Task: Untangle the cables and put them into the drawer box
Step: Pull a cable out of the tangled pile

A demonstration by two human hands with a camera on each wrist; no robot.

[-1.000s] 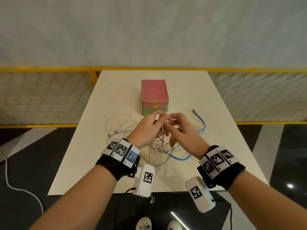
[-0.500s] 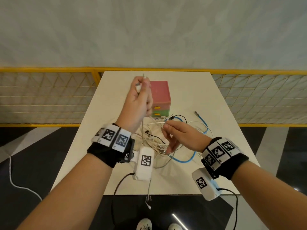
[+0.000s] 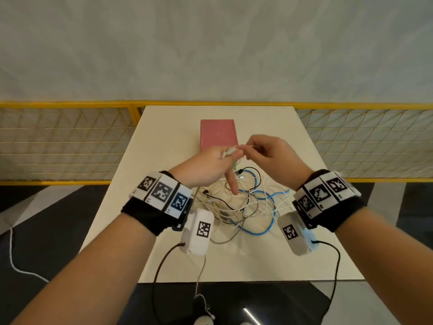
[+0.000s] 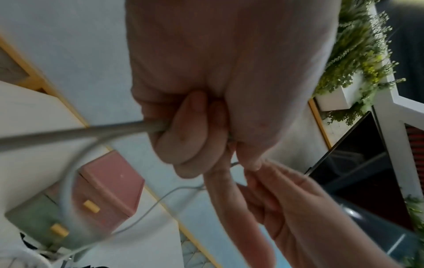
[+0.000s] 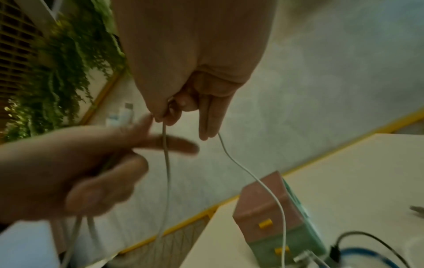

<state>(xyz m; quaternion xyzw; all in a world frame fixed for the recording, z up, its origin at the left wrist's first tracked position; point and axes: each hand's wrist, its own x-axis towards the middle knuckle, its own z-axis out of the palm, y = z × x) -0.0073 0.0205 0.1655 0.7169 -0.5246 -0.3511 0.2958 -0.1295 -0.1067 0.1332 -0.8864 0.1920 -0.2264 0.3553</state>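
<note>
A tangle of white, black and blue cables (image 3: 241, 202) lies on the table in front of the drawer box (image 3: 219, 134), which has a pink top and a green lower drawer (image 4: 30, 223). My left hand (image 3: 230, 156) grips a white cable (image 4: 103, 131) with its fingers curled round it, and a white plug (image 5: 123, 114) sticks out past the fingers. My right hand (image 3: 249, 148) pinches a thin white strand (image 5: 165, 154) right beside the left hand, above the tangle. Both strands hang down towards the pile.
The cream table (image 3: 164, 254) ends just before my wrists. A yellow mesh railing (image 3: 58, 141) runs behind it. The blue cable (image 3: 257, 229) loops at the near right of the pile. Both drawers show yellow handles (image 5: 265, 223) and look shut.
My left hand has come down from high over the box with the cable. My right hand has risen from the pile to meet it.
</note>
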